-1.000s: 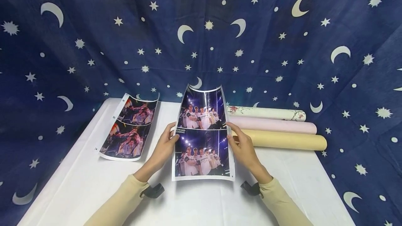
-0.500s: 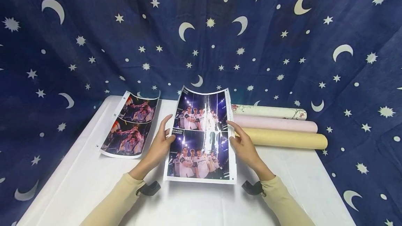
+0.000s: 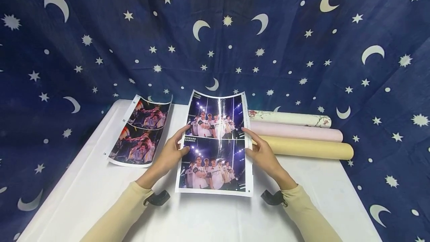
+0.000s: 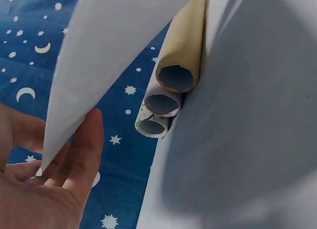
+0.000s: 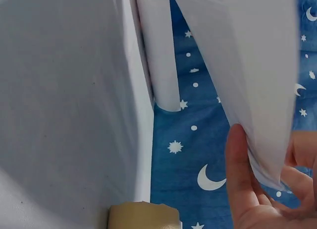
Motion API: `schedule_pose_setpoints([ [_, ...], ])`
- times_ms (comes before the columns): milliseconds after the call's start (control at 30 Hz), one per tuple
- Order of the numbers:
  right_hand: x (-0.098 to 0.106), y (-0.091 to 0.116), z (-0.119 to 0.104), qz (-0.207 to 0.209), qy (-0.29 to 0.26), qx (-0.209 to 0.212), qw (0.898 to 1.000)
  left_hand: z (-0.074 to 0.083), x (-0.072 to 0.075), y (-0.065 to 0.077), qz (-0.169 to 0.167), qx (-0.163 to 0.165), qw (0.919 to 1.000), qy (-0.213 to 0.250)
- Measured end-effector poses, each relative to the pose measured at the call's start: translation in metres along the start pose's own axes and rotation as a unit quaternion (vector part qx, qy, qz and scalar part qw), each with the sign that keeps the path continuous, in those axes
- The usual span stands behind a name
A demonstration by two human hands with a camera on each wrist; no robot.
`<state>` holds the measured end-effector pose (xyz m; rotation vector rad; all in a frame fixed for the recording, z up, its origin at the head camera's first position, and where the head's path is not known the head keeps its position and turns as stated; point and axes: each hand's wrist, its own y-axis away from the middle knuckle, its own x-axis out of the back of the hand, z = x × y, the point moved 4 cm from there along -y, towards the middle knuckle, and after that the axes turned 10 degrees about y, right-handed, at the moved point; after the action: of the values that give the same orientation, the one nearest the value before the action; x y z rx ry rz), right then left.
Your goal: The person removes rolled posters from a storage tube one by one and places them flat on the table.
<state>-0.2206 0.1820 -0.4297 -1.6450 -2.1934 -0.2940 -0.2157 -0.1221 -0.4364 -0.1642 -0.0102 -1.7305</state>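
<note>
A glossy poster [image 3: 215,167], printed with the same group photo twice, is held up above the table in the head view, its top edge bowed. My left hand [image 3: 172,151] pinches its left edge between thumb and fingers. On the right edge, my right hand [image 3: 263,156] grips it likewise at about the same height. Seen from the left wrist, the poster's white back [image 4: 104,40] runs down into the fingers [image 4: 89,149]. The right wrist view shows the back too, with a thumb or finger of the right hand [image 5: 257,194] against it.
Another two-picture poster [image 3: 142,133] lies curled on the left of the white-covered table [image 3: 322,189]. At the back right lie three paper rolls: floral [image 3: 295,118], pink [image 3: 302,131] and yellow [image 3: 309,148]. A blue moon-and-star cloth [image 3: 215,29] hangs behind.
The held poster's lower left corner has shifted left, and its upper left corner shows more. Glare on it spread, then shrank again. Both hands keep their grip, the left having slid slightly left.
</note>
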Motion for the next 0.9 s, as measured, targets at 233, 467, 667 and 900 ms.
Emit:
schedule_pose_setpoints([
  [233, -0.001, -0.001, -0.001, -0.030, -0.043, -0.011, 0.999, 0.000, 0.004, 0.000, -0.010, 0.013, 0.9995, 0.025],
  [467, 0.005, 0.003, 0.001, -0.026, -0.093, 0.003, 0.995, -0.004, 0.003, -0.002, -0.056, 0.030, 0.9899, 0.127],
  [667, 0.005, 0.008, 0.004, -0.042, -0.138, 0.004, 0.989, -0.002, -0.001, 0.003, -0.075, 0.042, 0.9768, 0.196],
  [900, 0.004, 0.006, 0.003, -0.041, -0.123, 0.010, 0.992, 0.001, 0.000, 0.001, -0.081, 0.036, 0.9708, 0.223],
])
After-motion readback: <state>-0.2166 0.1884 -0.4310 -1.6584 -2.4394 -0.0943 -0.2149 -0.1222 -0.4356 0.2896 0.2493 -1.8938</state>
